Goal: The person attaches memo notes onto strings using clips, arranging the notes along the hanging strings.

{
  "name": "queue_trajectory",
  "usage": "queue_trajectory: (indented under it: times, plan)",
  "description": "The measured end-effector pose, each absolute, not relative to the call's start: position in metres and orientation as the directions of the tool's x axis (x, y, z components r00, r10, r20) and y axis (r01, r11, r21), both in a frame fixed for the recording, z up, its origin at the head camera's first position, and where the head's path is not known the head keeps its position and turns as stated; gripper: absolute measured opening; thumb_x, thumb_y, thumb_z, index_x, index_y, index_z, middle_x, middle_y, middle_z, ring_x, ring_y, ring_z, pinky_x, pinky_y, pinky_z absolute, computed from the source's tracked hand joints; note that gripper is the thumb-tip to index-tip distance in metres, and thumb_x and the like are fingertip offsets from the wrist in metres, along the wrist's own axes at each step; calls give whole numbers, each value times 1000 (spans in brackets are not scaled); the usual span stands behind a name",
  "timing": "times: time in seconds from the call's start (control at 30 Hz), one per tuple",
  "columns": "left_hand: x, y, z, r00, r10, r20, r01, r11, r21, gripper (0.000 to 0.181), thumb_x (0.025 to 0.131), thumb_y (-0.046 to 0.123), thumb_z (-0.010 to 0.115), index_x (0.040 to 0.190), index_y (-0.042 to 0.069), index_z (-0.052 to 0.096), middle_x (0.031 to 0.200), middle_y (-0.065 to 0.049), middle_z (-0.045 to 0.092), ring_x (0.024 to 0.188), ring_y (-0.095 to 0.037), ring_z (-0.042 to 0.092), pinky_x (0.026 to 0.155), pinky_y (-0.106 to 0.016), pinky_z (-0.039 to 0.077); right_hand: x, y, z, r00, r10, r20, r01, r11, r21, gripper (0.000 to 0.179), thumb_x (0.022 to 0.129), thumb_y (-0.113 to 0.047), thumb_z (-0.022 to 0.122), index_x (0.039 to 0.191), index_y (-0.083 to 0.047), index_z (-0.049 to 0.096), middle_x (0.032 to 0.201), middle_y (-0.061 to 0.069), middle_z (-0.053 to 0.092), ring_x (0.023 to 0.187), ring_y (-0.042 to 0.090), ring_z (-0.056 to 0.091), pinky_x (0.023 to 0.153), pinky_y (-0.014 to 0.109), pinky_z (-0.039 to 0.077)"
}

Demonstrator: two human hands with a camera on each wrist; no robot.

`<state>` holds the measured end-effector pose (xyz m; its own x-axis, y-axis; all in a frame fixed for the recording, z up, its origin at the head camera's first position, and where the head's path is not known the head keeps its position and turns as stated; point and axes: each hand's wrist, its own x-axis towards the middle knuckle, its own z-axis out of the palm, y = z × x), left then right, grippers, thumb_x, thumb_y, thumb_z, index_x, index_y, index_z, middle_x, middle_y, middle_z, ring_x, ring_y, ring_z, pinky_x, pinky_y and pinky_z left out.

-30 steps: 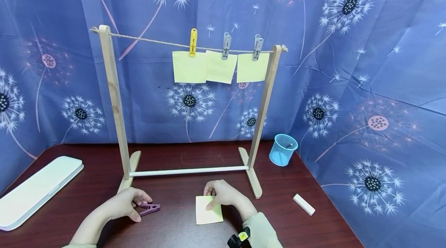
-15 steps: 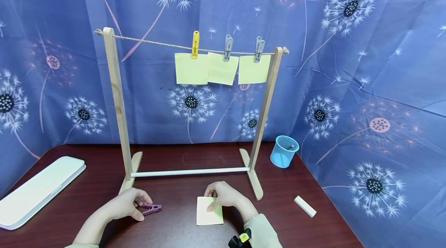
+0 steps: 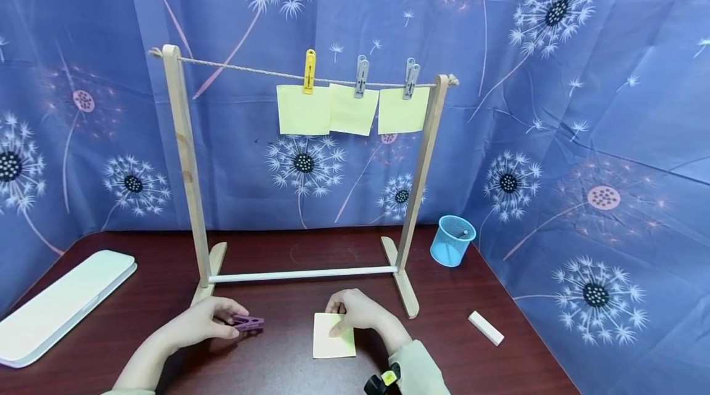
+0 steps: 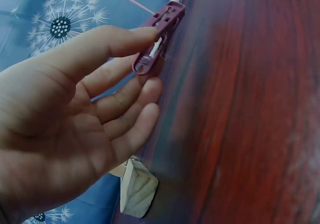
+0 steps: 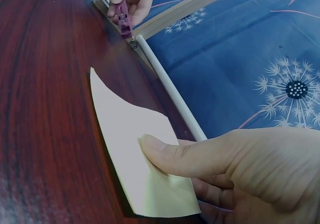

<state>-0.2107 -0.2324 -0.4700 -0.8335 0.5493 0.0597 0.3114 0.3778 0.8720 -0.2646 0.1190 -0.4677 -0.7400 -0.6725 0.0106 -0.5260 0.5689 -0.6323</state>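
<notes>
Between thumb and fingers, my left hand [image 3: 202,322] pinches a purple clothespin [image 3: 248,323] close over the table. The left wrist view shows the thumb on one side of the clothespin [image 4: 160,37] and fingertips on the other. My right hand [image 3: 357,310] holds a pale yellow sticky note [image 3: 334,342], thumb on top and fingers behind it. In the right wrist view the sticky note [image 5: 135,149] bends, one corner curling up. Beyond the hands, a wooden rack's rope [image 3: 233,64] carries three similar notes, hung by one yellow clothespin [image 3: 309,71] and two grey clothespins [image 3: 362,76].
The rack's left post [image 3: 185,161] and right post [image 3: 420,173] stand on wooden feet, joined by a white bar [image 3: 302,273]. A white case [image 3: 66,305] lies at left. A blue mesh cup [image 3: 451,242] and a white block [image 3: 485,328] are at right.
My left hand has turned the purple clothespin and shifted it slightly right, its jaws now closer together. The right hand and its note have stayed in place.
</notes>
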Motion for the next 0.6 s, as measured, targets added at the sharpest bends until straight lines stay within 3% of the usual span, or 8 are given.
queue_trajectory:
  times: [0.17, 0.23, 0.4, 0.43, 0.47, 0.6]
  plan:
    - [-210, -231, -462, -840, 539, 60, 273, 324, 906, 37, 91, 9, 64, 120, -13, 59, 102, -11, 68, 87, 3, 59, 73, -19, 48, -264, 119, -467, -742, -670, 12, -524, 569, -634, 27, 64, -4, 87, 84, -5, 70, 72, -5, 60, 66, -2, 48, 64, 15, 43]
    - [-209, -230, -459, -865, 499, 51, 248, 336, 909, 39, 92, 13, 65, 123, -11, 59, 109, -15, 67, 80, 5, 56, 67, -19, 48, -264, 119, -466, -742, -670, 12, -522, 566, -638, 27, 65, -4, 87, 84, -5, 70, 72, -4, 60, 67, -2, 49, 64, 15, 43]
    - [-205, -228, -454, -919, 388, 66, 229, 389, 892, 39, 93, 21, 66, 125, -1, 63, 123, -16, 63, 91, 13, 51, 74, -17, 45, -264, 119, -466, -741, -671, 12, -517, 559, -648, 27, 65, -4, 87, 85, -4, 70, 73, -3, 61, 67, -1, 49, 65, 16, 43]
    - [-205, -228, -454, -923, 378, 69, 225, 388, 894, 39, 93, 21, 66, 126, -1, 62, 123, -17, 62, 92, 12, 52, 75, -17, 45, -264, 119, -466, -741, -671, 10, -515, 559, -650, 27, 65, -4, 87, 86, -4, 70, 74, -2, 61, 67, -1, 49, 65, 16, 43]
    - [-205, -228, -454, -925, 371, 79, 234, 394, 889, 39, 94, 22, 65, 126, 0, 62, 126, -17, 62, 104, 12, 50, 84, -16, 43, -264, 119, -466, -741, -671, 7, -513, 559, -651, 27, 66, -4, 87, 86, -4, 70, 74, -2, 61, 68, -1, 49, 65, 16, 43]
    - [-204, -226, -454, -928, 368, 55, 199, 367, 909, 43, 97, 22, 61, 132, -2, 57, 133, -23, 55, 107, -5, 57, 84, -18, 46, -263, 120, -466, -742, -671, -2, -509, 565, -650, 27, 66, -5, 87, 87, -4, 69, 75, -1, 61, 68, 0, 49, 66, 16, 43]
